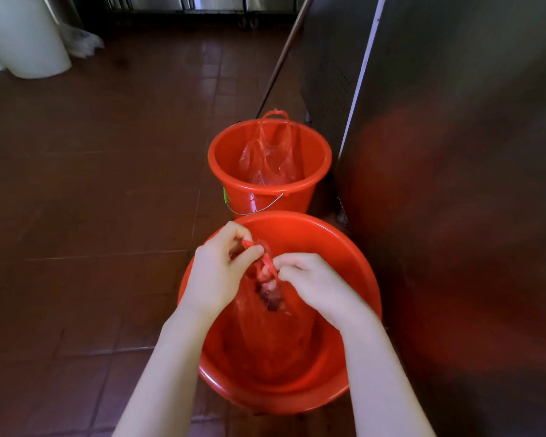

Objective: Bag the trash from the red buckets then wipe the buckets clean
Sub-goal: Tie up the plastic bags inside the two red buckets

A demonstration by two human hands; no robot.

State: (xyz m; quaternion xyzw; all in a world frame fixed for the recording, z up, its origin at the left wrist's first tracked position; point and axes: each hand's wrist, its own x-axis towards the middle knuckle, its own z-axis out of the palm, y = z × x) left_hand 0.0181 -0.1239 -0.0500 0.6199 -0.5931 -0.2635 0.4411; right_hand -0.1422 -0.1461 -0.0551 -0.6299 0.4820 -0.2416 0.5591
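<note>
Two red buckets stand on the floor in the head view. The near bucket holds a red plastic bag with dark trash visible through its mouth. My left hand pinches one bag handle above the bucket. My right hand grips the other handle, close beside the left. The handles cross between my fingers. The far bucket has a metal bail and contains a second thin red bag, its handles standing upright above the rim.
A tall stainless steel cabinet stands close on the right, touching distance from both buckets. A metal pole leans behind the far bucket. A white cylinder stands far left. Brown tiled floor stretches to the left.
</note>
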